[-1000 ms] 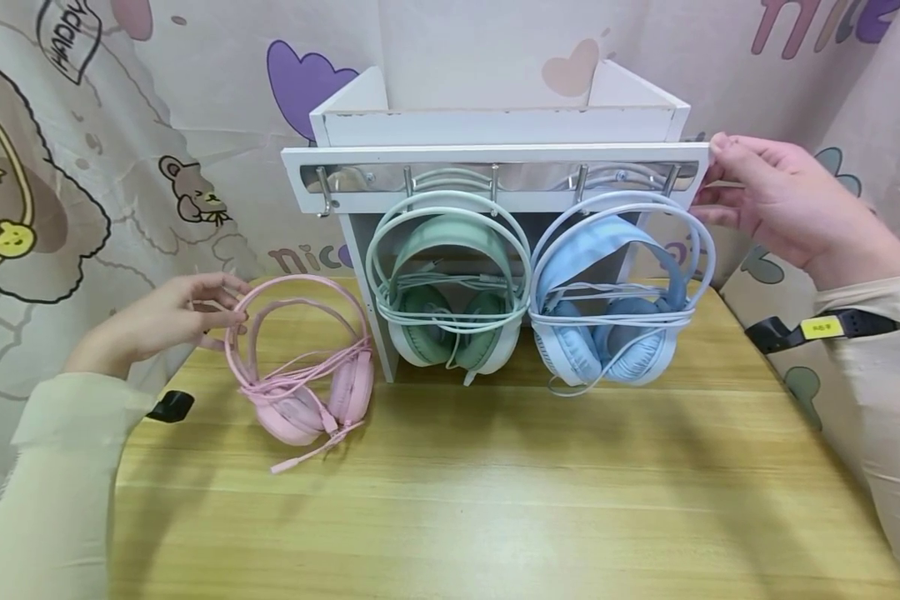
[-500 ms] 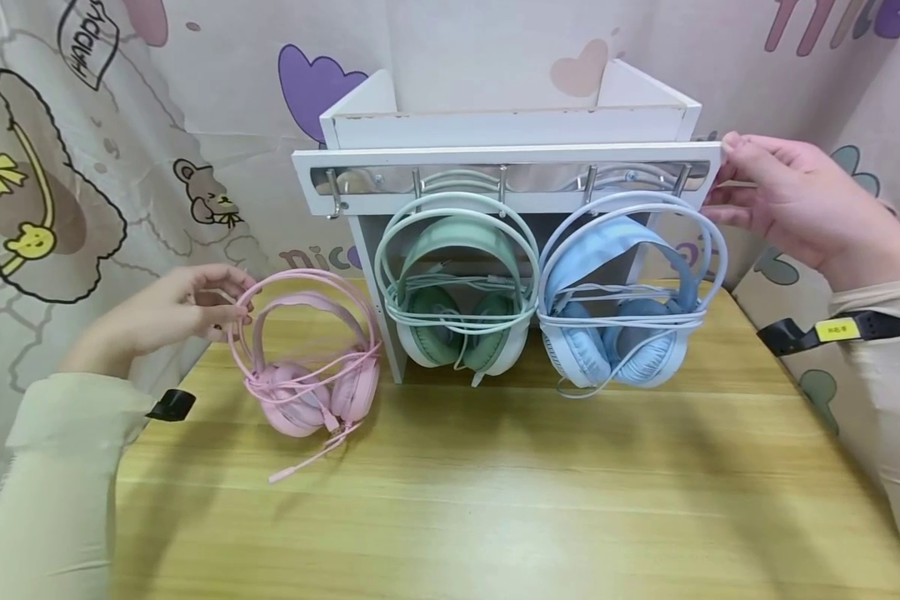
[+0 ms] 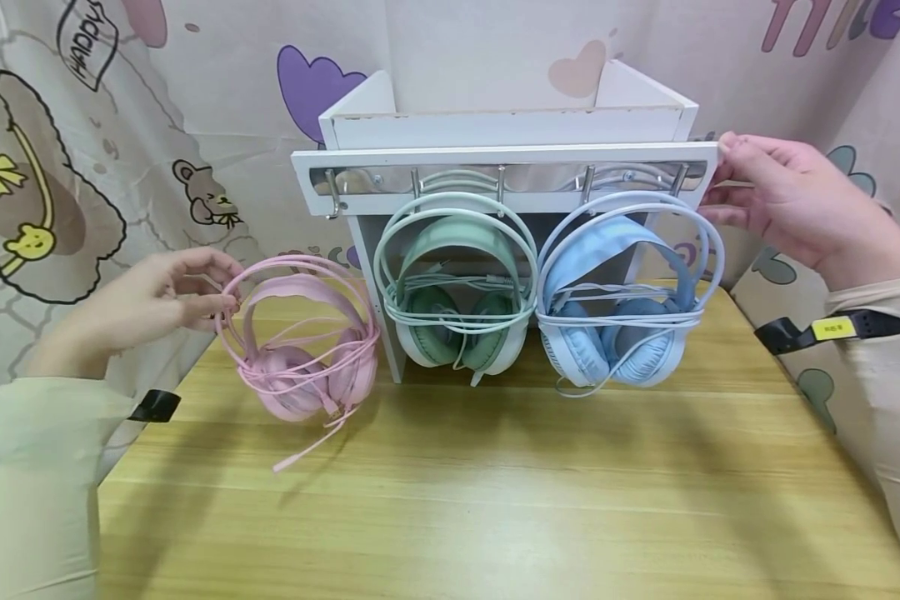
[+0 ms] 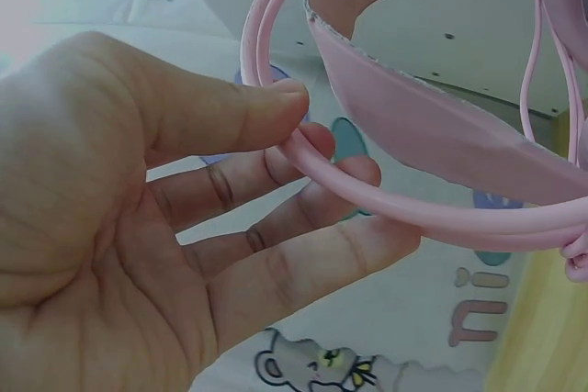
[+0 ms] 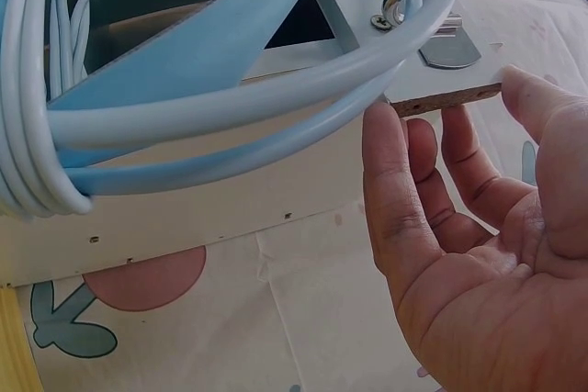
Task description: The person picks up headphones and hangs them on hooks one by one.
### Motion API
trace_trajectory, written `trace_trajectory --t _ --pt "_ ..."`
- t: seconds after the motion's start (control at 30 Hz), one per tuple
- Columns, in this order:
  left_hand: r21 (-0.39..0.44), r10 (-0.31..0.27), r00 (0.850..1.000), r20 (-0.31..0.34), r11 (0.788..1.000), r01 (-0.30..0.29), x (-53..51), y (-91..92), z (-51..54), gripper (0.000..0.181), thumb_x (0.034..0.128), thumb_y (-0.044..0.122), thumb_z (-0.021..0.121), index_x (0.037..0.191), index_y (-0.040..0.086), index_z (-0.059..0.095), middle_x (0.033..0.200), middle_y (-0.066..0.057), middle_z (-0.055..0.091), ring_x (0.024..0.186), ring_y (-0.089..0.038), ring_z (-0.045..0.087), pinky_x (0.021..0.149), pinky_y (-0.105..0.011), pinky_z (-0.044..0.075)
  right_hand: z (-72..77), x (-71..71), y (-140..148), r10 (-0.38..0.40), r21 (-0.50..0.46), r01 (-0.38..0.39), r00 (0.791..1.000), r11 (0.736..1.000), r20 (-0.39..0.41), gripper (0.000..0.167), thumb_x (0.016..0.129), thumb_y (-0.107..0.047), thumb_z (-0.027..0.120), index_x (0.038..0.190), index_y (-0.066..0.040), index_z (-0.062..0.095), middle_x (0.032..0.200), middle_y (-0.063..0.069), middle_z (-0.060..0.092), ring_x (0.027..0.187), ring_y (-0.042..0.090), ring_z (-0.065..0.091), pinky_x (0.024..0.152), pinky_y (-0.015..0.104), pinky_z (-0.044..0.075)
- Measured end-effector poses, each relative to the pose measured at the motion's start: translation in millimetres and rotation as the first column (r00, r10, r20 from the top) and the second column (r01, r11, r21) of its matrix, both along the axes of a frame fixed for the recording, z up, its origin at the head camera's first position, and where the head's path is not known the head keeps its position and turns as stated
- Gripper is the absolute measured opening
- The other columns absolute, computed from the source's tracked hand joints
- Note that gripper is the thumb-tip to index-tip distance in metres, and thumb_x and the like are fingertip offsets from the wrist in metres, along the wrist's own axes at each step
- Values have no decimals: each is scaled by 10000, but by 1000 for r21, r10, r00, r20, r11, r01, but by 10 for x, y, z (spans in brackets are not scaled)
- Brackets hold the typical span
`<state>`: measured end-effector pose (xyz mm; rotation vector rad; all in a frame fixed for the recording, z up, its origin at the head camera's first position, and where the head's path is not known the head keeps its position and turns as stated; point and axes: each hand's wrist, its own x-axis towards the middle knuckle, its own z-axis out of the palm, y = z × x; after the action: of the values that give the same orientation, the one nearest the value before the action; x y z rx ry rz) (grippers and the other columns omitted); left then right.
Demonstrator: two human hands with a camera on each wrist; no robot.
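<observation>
My left hand pinches the headband tubes of a pair of pink headphones between thumb and fingers, left of the white rack. In the left wrist view the thumb presses on the pink tubes. The headphones hang tilted, their cable wound round the ear cups. My right hand grips the right end of the white hook board, thumb on the top edge and fingers beneath. Green headphones and blue headphones hang from the board's metal hooks; the leftmost hook bears nothing.
Behind the board stands a white shelf unit on a wooden table. A patterned cloth covers the walls behind and at both sides. Blue headband tubes pass close to my right fingers.
My left hand has risen slightly and shifted left, lifting the pink headphones a little. The right hand keeps its grip on the board, and the hung headphones stay in place.
</observation>
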<state>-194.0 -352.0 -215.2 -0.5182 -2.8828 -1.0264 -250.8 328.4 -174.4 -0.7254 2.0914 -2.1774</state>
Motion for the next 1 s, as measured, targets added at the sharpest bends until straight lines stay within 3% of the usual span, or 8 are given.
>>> trace_trajectory --t 0.27,0.57,1.0 --pt "-17 -37 996 -75 999 36 62 -13 139 283 1005 -14 707 1259 107 669 1028 -14 743 855 -138 756 696 -289 662 1 -4 2 -9 4 9 1000 1000 -3 327 1155 -212 492 1198 -3 739 1072 86 742 944 187 743 815 269 654" --pt "75 -153 981 -118 984 163 118 9 330 287 1000 -116 648 1256 13 655 1082 -20 749 857 -141 787 713 -334 670 -5 -11 -4 -11 8 11 1000 1000 4 320 1152 -217 503 1192 -9 743 1072 82 740 937 188 745 813 270 653" --pt "105 -118 982 -145 985 134 115 54 670 289 986 -100 682 1259 -8 649 1107 -42 729 852 -115 781 690 -312 664 -4 3 -12 -3 2 3 1000 1000 -11 329 1155 -214 492 1199 -2 740 1077 87 754 949 183 743 815 270 652"
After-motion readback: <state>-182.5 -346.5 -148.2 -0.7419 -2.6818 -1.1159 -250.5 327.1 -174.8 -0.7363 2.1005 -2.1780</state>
